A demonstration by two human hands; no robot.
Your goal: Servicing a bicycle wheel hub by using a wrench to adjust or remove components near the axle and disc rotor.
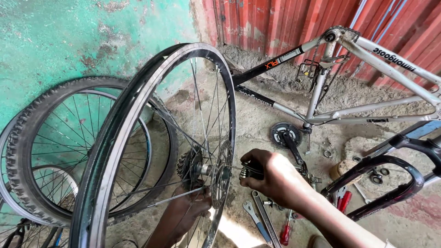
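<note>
My right hand [275, 177], low and right of centre in the frame, has its fingers [251, 171] clamped on a small dark metal multi-tool [251, 173] whose tip points left into the hub [207, 170] of the bare black-rimmed spoked wheel [138, 138]. The tool's long axis runs level, in line with the axle, so the hub lies straight left of my knuckles. My left hand [193, 206] sits behind the spokes at bottom centre, under the rusty cog cluster [188, 164]; I cannot tell whether it grips or only props (the spokes hide the fingertips). The right hand is the nearer one to the brake disc [223, 172].

Below my wrist lie a flat steel spanner [257, 220] and a red-handled screwdriver [286, 232] on the concrete floor [257, 124]. Farther, an upturned silver bicycle frame [367, 78] fills the upper right; a knobbly-tyred wheel [27, 151] leans at left against the green wall [55, 41].
</note>
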